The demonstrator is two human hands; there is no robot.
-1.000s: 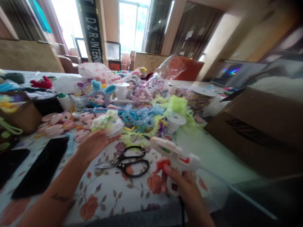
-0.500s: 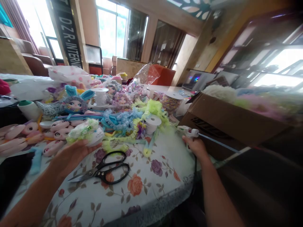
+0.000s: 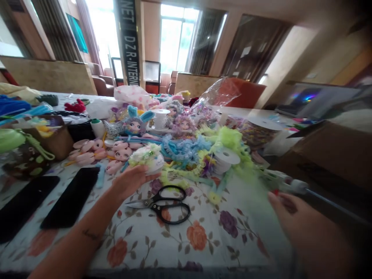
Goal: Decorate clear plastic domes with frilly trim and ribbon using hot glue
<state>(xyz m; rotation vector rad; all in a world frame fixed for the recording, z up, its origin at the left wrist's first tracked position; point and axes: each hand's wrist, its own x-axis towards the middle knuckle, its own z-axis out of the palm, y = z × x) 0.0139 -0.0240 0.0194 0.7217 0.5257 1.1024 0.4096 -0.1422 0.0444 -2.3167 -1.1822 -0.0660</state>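
Observation:
My left hand (image 3: pixel 132 180) cradles a rounded white piece with frilly white and pale green trim (image 3: pixel 148 157), its fingers spread underneath. Black-handled scissors (image 3: pixel 162 203) lie just below that hand with their blades apart. At the right, my right hand (image 3: pixel 296 217), blurred, is closed around the lower part of a white hot glue gun (image 3: pixel 286 180); the handle is hidden by the hand. A pale glue stick (image 3: pixel 328 199) juts from its back. Between the hands lie yellow-green ruffled trim (image 3: pixel 229 139), a white spool (image 3: pixel 228 159) and blue lace trim (image 3: pixel 183 149).
Pink doll faces (image 3: pixel 122 151) and two dark phones (image 3: pixel 72 197) lie at left on the flowered tablecloth (image 3: pixel 139 248). Decorated doll heads (image 3: pixel 135 126) stand further back. A cardboard box (image 3: pixel 328 151) occupies the right side, and a green-lidded container (image 3: pixel 11 141) the far left.
My view has swung left, bringing the phones and left-hand clutter into sight. My right hand and the glue gun appear further right and larger. My left hand still holds the frilly piece.

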